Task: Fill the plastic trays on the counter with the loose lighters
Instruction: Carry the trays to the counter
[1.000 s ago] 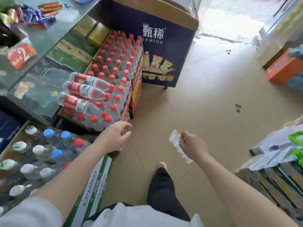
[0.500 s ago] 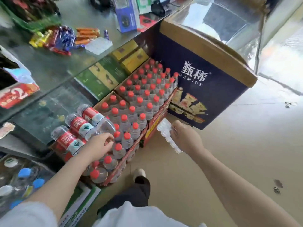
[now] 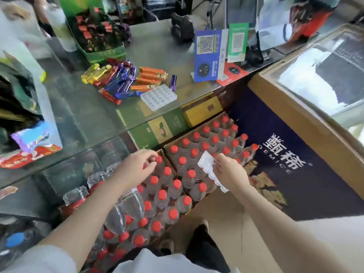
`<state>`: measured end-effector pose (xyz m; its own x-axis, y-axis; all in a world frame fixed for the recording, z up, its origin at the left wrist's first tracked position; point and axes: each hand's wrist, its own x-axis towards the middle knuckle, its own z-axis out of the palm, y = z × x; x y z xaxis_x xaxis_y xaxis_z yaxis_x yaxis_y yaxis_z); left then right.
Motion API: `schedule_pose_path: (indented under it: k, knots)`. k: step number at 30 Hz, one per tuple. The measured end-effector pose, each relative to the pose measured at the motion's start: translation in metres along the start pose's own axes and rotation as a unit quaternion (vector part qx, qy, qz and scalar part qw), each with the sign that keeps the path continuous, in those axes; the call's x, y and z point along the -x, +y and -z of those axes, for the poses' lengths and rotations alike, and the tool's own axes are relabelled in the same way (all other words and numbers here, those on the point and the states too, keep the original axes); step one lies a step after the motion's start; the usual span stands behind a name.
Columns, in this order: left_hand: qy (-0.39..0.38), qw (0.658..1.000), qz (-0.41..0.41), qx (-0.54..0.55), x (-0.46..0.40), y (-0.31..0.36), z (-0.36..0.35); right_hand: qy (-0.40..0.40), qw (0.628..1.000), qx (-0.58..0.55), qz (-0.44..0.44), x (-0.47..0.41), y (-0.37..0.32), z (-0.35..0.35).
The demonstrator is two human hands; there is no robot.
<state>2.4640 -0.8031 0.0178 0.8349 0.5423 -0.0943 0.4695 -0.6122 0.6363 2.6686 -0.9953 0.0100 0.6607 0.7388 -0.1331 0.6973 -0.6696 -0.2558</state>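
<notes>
View has swung up over the last second: floor a second ago, now the glass counter (image 3: 82, 107) fills the far half, so the person is turning toward the work area. Right hand (image 3: 228, 172) pinches a clear plastic tray (image 3: 206, 166) edge-on, fingers curled round it, held over the crate of red-capped bottles (image 3: 189, 174); same grip as before, but carried up and closer to the counter. Left hand (image 3: 137, 166) hovers empty over the bottles, fingers loosely curled, holding nothing. On the counter: a second tray (image 3: 158, 97) lies flat near the front edge, slots look empty; loose lighters (image 3: 126, 79) piled just beyond it, touching its far-left side. No lighter loaded yet. Likely next step: put the held tray down beside the other, then start slotting lighters.
</notes>
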Motion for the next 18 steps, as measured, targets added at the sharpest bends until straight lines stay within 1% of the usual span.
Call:
schedule_pose_path:
  k: [2,4,5,7,9,11,12,13,15,18]
  knots:
    - [0.090,0.996,0.008,0.004,-0.013,-0.001,0.007,-0.010,0.999,-0.006,0.049,-0.033,-0.005,0.008]
    - [0.175,0.984,0.028,-0.024,-0.022,-0.005,0.015,-0.009,0.993,-0.024,0.116,-0.064,-0.016,0.019]
    - [0.206,0.977,0.042,-0.044,-0.025,-0.008,0.019,-0.004,0.988,-0.039,0.151,-0.078,-0.024,0.025]
    - [0.238,0.963,0.085,-0.091,-0.027,-0.016,0.025,0.011,0.974,-0.071,0.215,-0.098,-0.040,0.039]
    - [0.240,0.950,0.144,-0.136,-0.026,-0.025,0.028,0.026,0.955,-0.103,0.278,-0.116,-0.056,0.050]
    - [0.231,0.934,0.206,-0.180,-0.024,-0.031,0.030,0.043,0.926,-0.135,0.349,-0.134,-0.073,0.059]
    - [0.218,0.930,0.223,-0.194,-0.024,-0.032,0.031,0.053,0.912,-0.150,0.378,-0.140,-0.082,0.062]
    - [0.208,0.928,0.235,-0.203,-0.022,-0.034,0.032,0.063,0.896,-0.163,0.408,-0.146,-0.092,0.065]
    - [0.192,0.930,0.231,-0.212,-0.020,-0.033,0.032,0.098,0.861,-0.174,0.468,-0.153,-0.110,0.069]
    - [0.174,0.934,0.229,-0.212,-0.017,-0.036,0.034,0.139,0.807,-0.131,0.559,-0.161,-0.144,0.063]
